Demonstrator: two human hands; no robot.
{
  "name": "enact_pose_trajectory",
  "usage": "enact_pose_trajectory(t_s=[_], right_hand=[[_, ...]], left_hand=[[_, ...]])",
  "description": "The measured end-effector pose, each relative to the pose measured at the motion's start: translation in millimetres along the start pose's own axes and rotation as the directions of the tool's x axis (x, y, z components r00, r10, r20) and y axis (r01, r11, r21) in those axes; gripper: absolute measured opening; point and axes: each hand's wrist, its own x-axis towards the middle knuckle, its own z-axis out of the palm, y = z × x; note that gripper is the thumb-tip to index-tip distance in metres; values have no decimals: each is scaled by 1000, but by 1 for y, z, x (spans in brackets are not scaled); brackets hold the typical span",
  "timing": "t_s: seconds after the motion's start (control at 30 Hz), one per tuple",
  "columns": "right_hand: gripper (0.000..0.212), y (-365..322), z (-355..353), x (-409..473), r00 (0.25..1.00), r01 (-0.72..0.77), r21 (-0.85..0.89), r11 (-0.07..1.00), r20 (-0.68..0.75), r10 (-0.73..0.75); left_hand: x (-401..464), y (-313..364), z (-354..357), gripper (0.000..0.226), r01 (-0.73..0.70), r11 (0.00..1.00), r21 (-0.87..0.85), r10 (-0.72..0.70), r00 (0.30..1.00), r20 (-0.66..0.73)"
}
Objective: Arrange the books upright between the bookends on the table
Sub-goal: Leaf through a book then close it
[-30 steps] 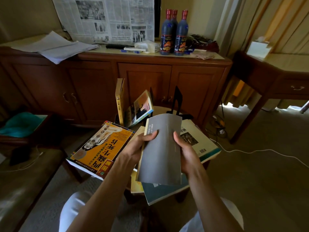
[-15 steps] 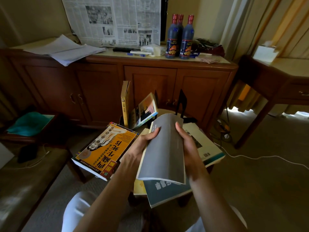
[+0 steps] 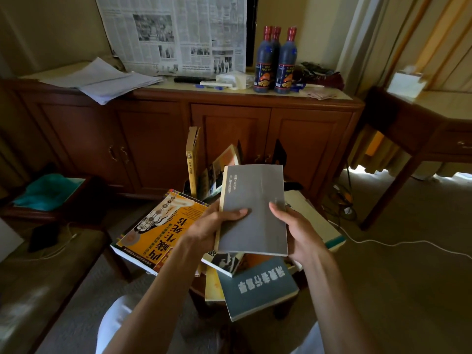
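A grey paperback (image 3: 255, 200) is held above the small table, cover facing me. My left hand (image 3: 212, 226) grips its left edge with the thumb on the cover. My right hand (image 3: 296, 231) holds its right edge. Behind it a thin yellow book (image 3: 192, 159) stands upright and a picture-cover book (image 3: 222, 164) leans beside it. A black bookend (image 3: 279, 152) rises at the table's back. Flat on the table lie an orange book (image 3: 163, 226), a blue-grey book (image 3: 258, 290) and a white book (image 3: 314, 221).
A wooden sideboard (image 3: 229, 123) stands right behind the table, carrying three dark bottles (image 3: 277, 62), papers (image 3: 102, 80) and a newspaper (image 3: 176, 34). A desk (image 3: 421, 123) is at the right, a stool with teal cloth (image 3: 48, 190) at the left. A white cable (image 3: 408, 244) crosses the carpet.
The grey book, bowed a second ago, now lies flat in both hands and sits a little higher. More of the blue-grey book beneath shows.
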Motion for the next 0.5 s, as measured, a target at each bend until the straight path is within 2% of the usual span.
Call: enact_pose_trajectory(t_s=[0.1, 0.2, 0.27, 0.3, 0.4, 0.5], right_hand=[[41, 2, 6, -6, 999, -36, 114, 993, 32, 33], [43, 16, 17, -10, 992, -50, 339, 939, 128, 6], [41, 25, 20, -11, 982, -50, 406, 913, 186, -29], [38, 23, 19, -11, 981, -42, 377, 925, 191, -33], [35, 3, 13, -13, 993, -7, 109, 994, 120, -6], [33, -4, 10, -13, 984, 3, 44, 999, 177, -11]], left_hand=[[-1, -5, 6, 67, -1, 992, -126, -2, 1000, -18], [0, -15, 12, 70, 25, 955, -295, 2, 996, 90], [-3, -13, 11, 69, 5, 958, -286, 32, 992, 126], [-6, -8, 9, 71, -10, 971, -238, 37, 993, 111], [-15, 9, -6, 91, -36, 995, -94, 39, 999, 27], [-18, 11, -13, 97, -41, 991, -127, 41, 999, -8]])
